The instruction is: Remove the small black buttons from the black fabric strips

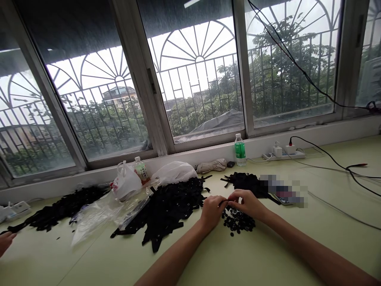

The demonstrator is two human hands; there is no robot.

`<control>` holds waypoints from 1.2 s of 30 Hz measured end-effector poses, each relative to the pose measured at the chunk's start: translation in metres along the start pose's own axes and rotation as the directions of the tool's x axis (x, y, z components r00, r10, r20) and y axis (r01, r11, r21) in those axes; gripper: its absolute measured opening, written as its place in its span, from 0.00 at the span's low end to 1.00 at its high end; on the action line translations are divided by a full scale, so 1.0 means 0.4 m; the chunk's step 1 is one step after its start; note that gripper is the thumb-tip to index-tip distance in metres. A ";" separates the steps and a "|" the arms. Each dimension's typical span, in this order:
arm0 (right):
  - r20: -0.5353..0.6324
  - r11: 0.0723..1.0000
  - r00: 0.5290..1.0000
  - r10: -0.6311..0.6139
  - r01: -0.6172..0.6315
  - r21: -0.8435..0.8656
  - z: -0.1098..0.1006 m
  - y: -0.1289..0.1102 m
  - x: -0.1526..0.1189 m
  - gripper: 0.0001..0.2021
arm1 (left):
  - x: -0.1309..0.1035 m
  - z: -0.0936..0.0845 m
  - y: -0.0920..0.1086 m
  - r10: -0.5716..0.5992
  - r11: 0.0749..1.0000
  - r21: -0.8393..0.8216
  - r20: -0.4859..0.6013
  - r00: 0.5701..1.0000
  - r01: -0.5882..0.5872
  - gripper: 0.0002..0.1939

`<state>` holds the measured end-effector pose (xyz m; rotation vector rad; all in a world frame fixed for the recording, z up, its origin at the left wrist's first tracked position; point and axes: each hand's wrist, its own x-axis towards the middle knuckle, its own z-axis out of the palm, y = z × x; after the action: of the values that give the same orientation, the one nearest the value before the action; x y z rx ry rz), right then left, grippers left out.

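My left hand [212, 212] and my right hand [244, 201] meet above the table, fingertips almost touching. Between them is a small dark piece, mostly covered by the fingers; the left fist is wrapped round it and the right thumb and fingers pinch at its end. Just below the right hand lies a pile of small round black pieces [239, 222]. A large heap of black fabric strips [175, 202] spreads to the left of my hands. Beyond the right hand is a smaller heap of black strips [248, 182].
Another person's hand [6, 241] is at the far left, by a third black heap [68, 204]. Plastic bags [126, 182], a green-labelled bottle [239, 151], a second bottle [142, 171], a power strip [282, 155] and cables stand or lie toward the windows.
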<state>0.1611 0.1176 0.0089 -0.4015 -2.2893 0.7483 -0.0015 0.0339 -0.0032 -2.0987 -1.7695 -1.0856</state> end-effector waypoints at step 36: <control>-0.009 1.000 1.000 0.013 -0.014 -0.026 0.003 -0.004 0.000 0.13 | -0.001 -0.006 0.012 0.011 0.999 -0.046 -0.010 1.000 -0.011 0.08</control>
<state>0.1600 0.1158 0.0090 -0.4319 -2.2928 0.7222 0.0019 0.0308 -0.0003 -2.1240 -1.7425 -1.1424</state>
